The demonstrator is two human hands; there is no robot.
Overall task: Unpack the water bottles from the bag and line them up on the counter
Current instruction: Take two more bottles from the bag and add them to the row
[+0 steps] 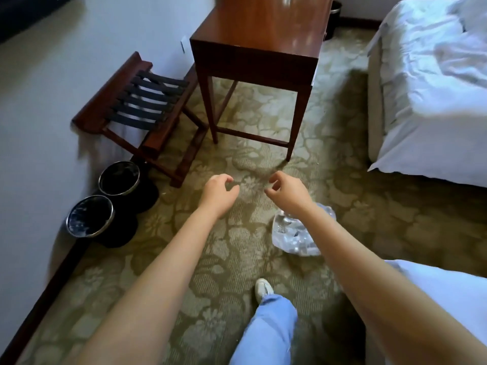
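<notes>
Unpacking seems not begun: the left hand and right hand hover in loose, empty grip; next they must reach the near-right bag.

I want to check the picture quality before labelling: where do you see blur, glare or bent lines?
Head view: motion blur smears the left side, around the nearer bin and the luggage rack; glare shines on the table top; the wide lens curves the dark baseboard; the bag on the carpet looks soft.
</notes>
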